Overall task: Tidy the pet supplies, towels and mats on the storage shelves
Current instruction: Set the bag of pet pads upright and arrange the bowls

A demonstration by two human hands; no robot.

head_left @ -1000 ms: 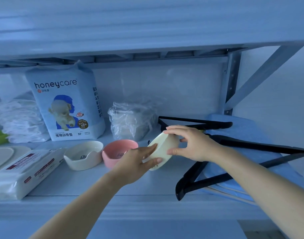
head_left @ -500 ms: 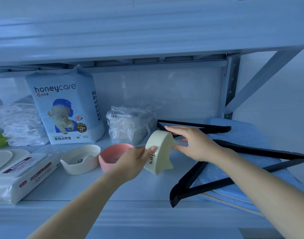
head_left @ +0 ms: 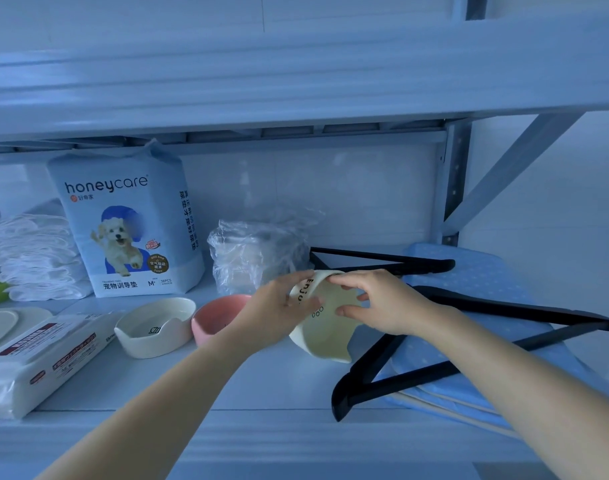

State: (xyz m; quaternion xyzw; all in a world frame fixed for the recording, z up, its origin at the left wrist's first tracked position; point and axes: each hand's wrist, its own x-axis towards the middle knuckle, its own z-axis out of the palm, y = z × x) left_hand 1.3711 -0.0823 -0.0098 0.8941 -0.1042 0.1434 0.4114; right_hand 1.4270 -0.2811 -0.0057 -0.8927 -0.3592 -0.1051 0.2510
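A pale yellow pet bowl (head_left: 325, 336) with black lettering is held tilted just above the shelf, its opening turned toward me. My left hand (head_left: 279, 311) grips its left rim. My right hand (head_left: 382, 301) pinches its upper right rim. Left of it stand a pink bowl (head_left: 216, 317) and a white cat-ear bowl (head_left: 156, 327). Behind them a pack of honeycare pet pads (head_left: 126, 223) stands upright, with a stack of white folded pads (head_left: 36, 258) to its left.
Black hangers (head_left: 469, 327) lie on folded blue mats (head_left: 497, 271) at the right. A clear plastic bag of items (head_left: 258, 254) sits behind the bowls. A wipes pack (head_left: 43, 355) lies front left. The upper shelf edge (head_left: 296, 84) hangs low overhead.
Both hands have turned the yellow bowl from edge-on to opening toward me and lowered it nearer the shelf, beside the pink bowl.
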